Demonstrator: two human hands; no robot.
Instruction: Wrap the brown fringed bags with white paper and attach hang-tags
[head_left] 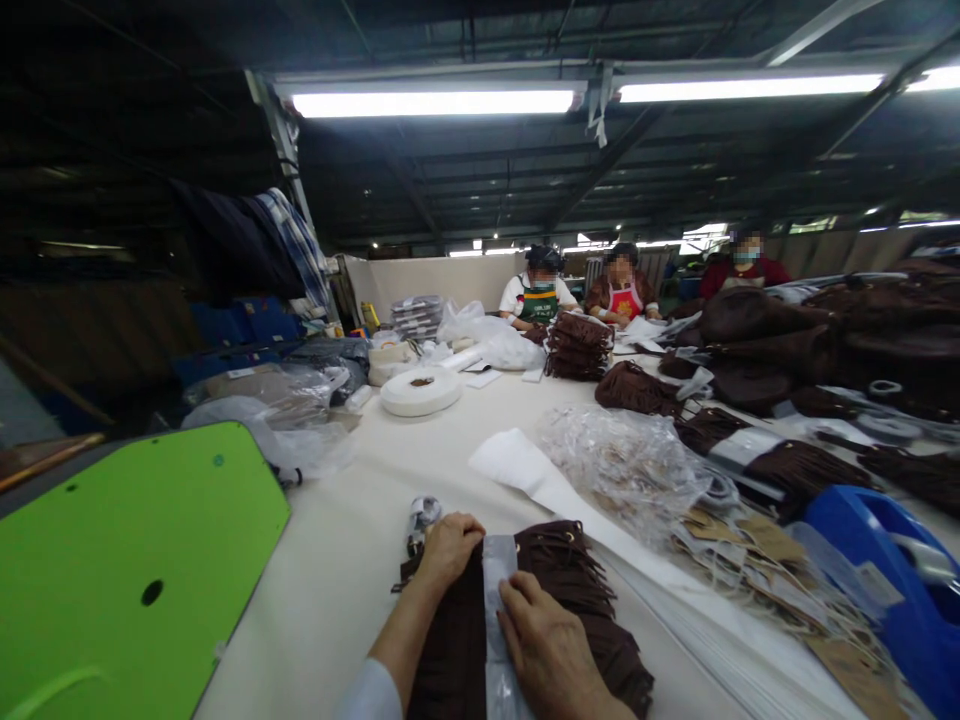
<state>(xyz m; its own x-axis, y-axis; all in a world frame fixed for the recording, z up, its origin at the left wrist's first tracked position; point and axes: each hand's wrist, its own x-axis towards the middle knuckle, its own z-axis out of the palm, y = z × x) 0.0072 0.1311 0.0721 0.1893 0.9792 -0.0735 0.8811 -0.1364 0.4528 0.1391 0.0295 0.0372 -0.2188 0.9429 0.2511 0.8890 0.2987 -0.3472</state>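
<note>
A dark brown fringed leather-like piece [574, 560], perhaps a bag, lies on the table in front of me. A pale grey, shiny strip [501, 560] runs lengthwise over its middle. My left hand [448, 550] is at the far end, its fingers curled and pressed together at the strip's upper left edge. Across the strip's right side lies my right hand [551, 640], with fingers extended and resting flat on it. Just beyond my left hand is a small roll [424, 512] of clear and grey material. The undersides of both hands are hidden.
A green panel [150, 560] stands at left. White sheets [525, 465], a clear plastic bag [630, 460], cardboard tags [780, 540] and a blue holder [885, 580] lie right. Beyond are a white roll [421, 392], stacked brown pieces [577, 345] and several co-workers [540, 290].
</note>
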